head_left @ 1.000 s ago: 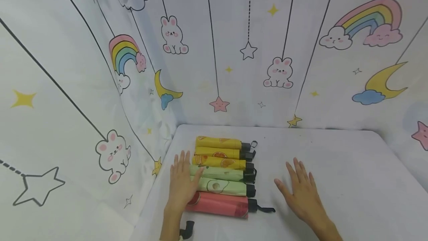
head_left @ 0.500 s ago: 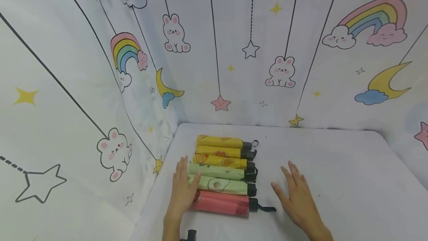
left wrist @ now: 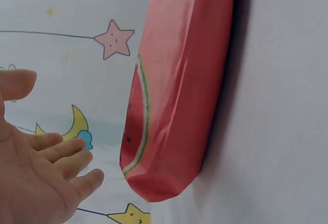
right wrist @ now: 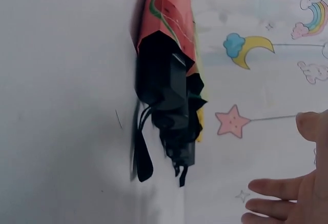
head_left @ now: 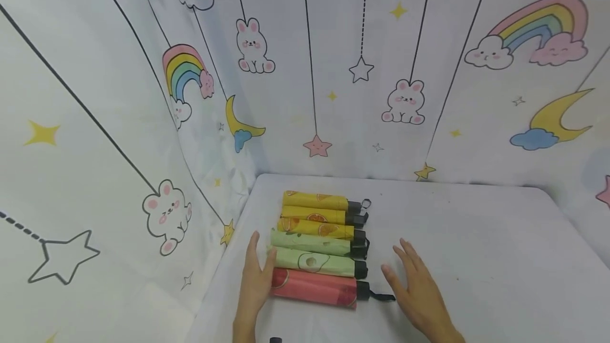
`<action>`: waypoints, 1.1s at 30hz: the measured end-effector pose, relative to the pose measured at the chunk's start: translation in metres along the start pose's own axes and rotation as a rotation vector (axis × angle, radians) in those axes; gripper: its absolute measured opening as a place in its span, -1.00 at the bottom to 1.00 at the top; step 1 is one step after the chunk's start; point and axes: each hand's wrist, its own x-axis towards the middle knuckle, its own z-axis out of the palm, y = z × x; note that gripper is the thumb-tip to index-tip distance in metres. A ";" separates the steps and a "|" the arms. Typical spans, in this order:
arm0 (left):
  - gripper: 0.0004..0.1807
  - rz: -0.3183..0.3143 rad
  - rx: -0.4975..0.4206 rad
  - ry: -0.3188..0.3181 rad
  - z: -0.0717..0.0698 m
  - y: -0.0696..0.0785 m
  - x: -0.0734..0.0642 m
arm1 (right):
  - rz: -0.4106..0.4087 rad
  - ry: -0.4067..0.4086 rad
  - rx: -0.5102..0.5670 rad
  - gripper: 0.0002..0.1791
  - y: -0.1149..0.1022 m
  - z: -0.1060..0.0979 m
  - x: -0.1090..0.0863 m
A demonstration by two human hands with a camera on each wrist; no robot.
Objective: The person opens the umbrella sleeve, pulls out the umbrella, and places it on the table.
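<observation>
Several folded umbrellas lie side by side in a row on a white table. The nearest is a red umbrella with a watermelon print; behind it come two green avocado-print umbrellas and three yellow citrus-print umbrellas. Their black handles all point right. My left hand hovers at the left ends of the red and nearer green umbrellas, thumb spread. In the left wrist view its palm shows apart from the red umbrella. My right hand, fingers extended, is held right of the red umbrella's black handle and strap.
The white table runs on to the right of the umbrellas. A white cloth wall printed with rabbits, stars and rainbows stands behind and to the left. The tip of a black object shows at the bottom edge.
Both hands have drawn back towards me, and the left hand no longer overlaps the green umbrellas as much. The black object has mostly slipped out at the bottom edge. The umbrellas keep their row.
</observation>
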 end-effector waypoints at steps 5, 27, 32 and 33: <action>-0.21 0.003 -0.067 0.022 0.003 -0.003 -0.006 | 0.091 -0.034 0.001 -0.15 -0.006 0.003 -0.003; -0.46 -0.095 -0.579 0.262 0.014 -0.028 -0.023 | 0.186 -0.043 0.117 -0.52 -0.017 0.019 -0.008; -0.46 -0.168 -0.632 0.258 0.018 -0.035 -0.030 | 0.152 -0.028 0.151 -0.56 -0.015 0.026 -0.008; -0.45 -0.178 -0.643 0.257 0.018 -0.035 -0.031 | 0.150 -0.031 0.151 -0.57 -0.015 0.027 -0.008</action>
